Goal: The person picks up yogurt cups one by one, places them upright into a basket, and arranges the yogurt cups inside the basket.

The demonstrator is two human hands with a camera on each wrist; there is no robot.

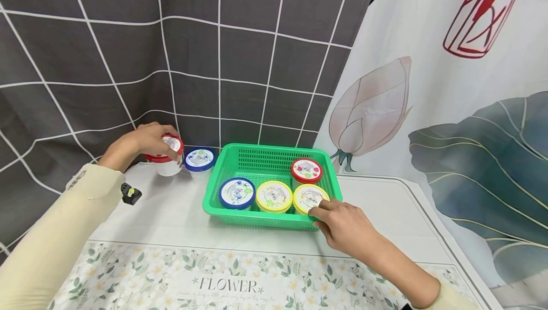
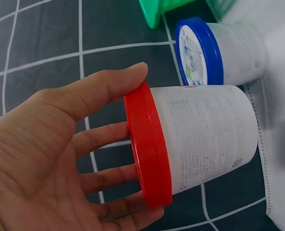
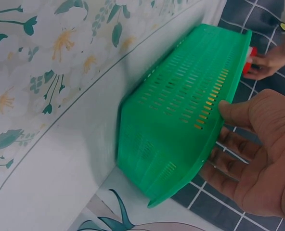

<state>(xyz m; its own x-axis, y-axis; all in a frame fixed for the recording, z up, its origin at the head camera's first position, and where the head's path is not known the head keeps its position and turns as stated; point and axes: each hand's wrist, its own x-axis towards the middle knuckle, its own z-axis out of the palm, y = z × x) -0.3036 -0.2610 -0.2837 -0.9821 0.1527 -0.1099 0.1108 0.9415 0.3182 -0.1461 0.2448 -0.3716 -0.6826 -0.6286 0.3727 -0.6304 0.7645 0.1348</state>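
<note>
My left hand (image 1: 150, 140) grips a white tub by its red lid (image 2: 149, 144), thumb on one side of the lid and fingers on the other. Beside it stands a blue-lidded tub (image 1: 200, 159), just left of the green plastic basket (image 1: 274, 219). My right hand (image 1: 348, 229) holds the basket's front right rim, the thumb (image 3: 236, 113) outside and the fingers over the edge. In the basket sit a blue-lidded tub (image 1: 237, 193), two yellow-lidded tubs, one at left (image 1: 274, 196) and one (image 1: 310, 198) by my right fingers, and a red-lidded tub (image 1: 306, 170) behind.
A white table (image 1: 376, 210) carries a flower-print mat (image 1: 141, 272) along its front. Dark grid-patterned cloth (image 1: 192, 53) hangs close behind the basket and tubs. To the right hangs a white cloth (image 1: 428, 29) with large plant prints.
</note>
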